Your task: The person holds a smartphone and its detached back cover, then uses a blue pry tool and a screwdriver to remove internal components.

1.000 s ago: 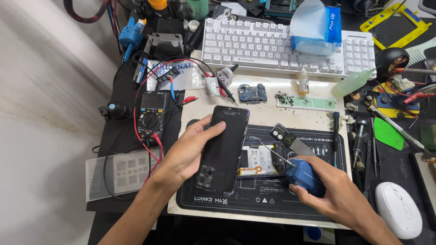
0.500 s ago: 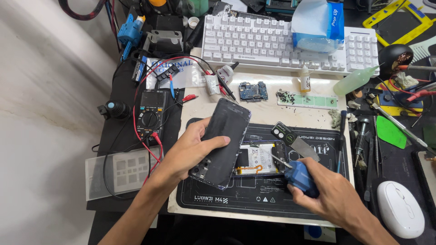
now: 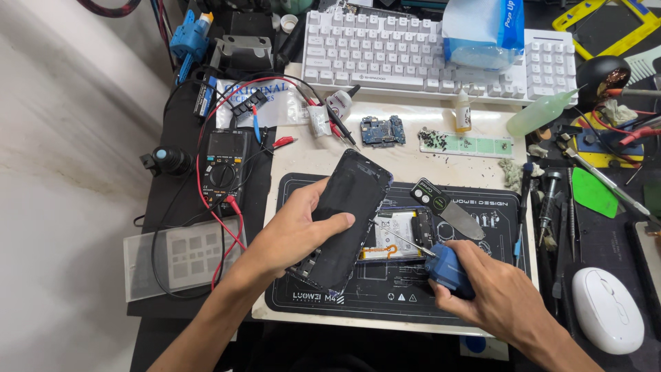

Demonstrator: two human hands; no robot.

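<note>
My left hand [image 3: 296, 224] grips a black phone screen panel [image 3: 348, 210], tilted up off the opened phone body [image 3: 396, 238] that lies on the black work mat [image 3: 482, 289]. The body's metal shield and circuit parts show beside the lifted panel. My right hand [image 3: 492, 296] is closed around a blue-handled screwdriver [image 3: 447, 265], whose thin metal tip points left into the phone body near the panel's edge. A flat metal pry tool [image 3: 447, 210] lies on the mat just above my right hand.
A white keyboard [image 3: 420, 55] and a blue tissue box [image 3: 482, 31] sit at the back. A multimeter [image 3: 224, 165] with red and black leads is at the left. A small circuit board [image 3: 382, 131], a parts strip [image 3: 468, 145], screwdrivers [image 3: 544, 207] and a white mouse [image 3: 606, 310] lie around the mat.
My left hand has tilted the screen panel further up and to the left, exposing more of the phone body. My right hand has brought the screwdriver tip closer to the body.
</note>
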